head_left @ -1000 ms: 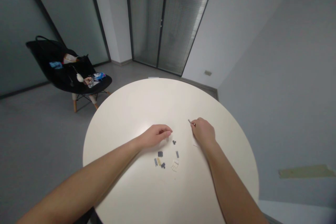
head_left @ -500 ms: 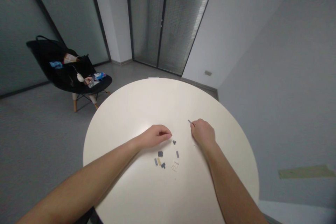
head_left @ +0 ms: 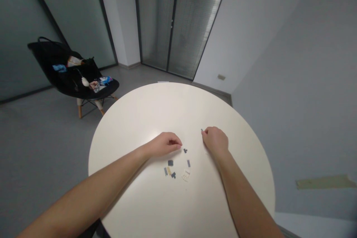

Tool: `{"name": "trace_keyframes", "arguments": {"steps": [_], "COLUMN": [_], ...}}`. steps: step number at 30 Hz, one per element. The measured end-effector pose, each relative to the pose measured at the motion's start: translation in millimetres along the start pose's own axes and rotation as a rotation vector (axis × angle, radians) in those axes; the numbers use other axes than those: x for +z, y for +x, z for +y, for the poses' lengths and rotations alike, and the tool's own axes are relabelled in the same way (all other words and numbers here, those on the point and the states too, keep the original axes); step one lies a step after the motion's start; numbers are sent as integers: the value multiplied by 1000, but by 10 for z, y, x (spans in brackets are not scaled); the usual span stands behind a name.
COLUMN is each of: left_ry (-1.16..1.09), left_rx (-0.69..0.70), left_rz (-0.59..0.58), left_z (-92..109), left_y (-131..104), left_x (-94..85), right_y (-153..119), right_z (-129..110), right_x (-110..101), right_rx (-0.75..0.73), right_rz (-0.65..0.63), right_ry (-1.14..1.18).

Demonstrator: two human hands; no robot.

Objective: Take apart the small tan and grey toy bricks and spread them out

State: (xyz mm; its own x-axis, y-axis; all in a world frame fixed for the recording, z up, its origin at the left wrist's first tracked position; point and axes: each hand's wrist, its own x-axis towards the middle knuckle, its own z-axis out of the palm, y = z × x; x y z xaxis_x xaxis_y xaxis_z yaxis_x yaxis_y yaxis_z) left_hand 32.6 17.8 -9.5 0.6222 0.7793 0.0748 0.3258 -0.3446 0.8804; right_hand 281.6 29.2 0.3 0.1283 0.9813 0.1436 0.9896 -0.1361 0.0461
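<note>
I am resting both forearms on the round white table (head_left: 145, 115). My right hand (head_left: 216, 140) is pinching a tiny grey piece (head_left: 202, 130) between its fingertips, just above the tabletop. My left hand (head_left: 164, 143) is lying curled, fingertips pressing down on the table — whether anything is under them I cannot tell. Between my hands, small pieces are lying scattered — a dark T-shaped piece (head_left: 185, 150), a dark square (head_left: 170, 163), a pale flat piece (head_left: 186, 174). A black chair (head_left: 50, 59) is standing well apart.

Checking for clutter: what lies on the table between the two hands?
In the head view, one small dark piece lies between left hand and right hand; otherwise bare table.
</note>
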Motion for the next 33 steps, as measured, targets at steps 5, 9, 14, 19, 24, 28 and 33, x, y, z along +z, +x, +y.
{"name": "trace_keyframes", "arguments": {"steps": [5, 9, 14, 19, 24, 28, 33], "left_ry": [5, -2, 31, 52, 19, 133, 233], "left_rx": [20, 18, 56, 62, 169, 193, 195], "left_rz": [0, 7, -168, -412, -557, -541, -516], "left_z": [-8, -40, -22, 38, 85, 95, 125], "left_y": [-1, -1, -72, -176, -212, -232, -224], "left_x": [7, 5, -150, -314, -310, -267, -235], "right_y": [17, 28, 34, 37, 50, 62, 68], "right_z": [-54, -65, 147, 412, 505, 532, 549], "right_x": [5, -42, -119, -126, -104, -96, -68], "right_rx": [30, 46, 104, 113, 93, 92, 78], "right_rz": [10, 29, 166, 229, 241, 269, 290], "right_ry": [-20, 7, 124, 223, 302, 327, 377]}}
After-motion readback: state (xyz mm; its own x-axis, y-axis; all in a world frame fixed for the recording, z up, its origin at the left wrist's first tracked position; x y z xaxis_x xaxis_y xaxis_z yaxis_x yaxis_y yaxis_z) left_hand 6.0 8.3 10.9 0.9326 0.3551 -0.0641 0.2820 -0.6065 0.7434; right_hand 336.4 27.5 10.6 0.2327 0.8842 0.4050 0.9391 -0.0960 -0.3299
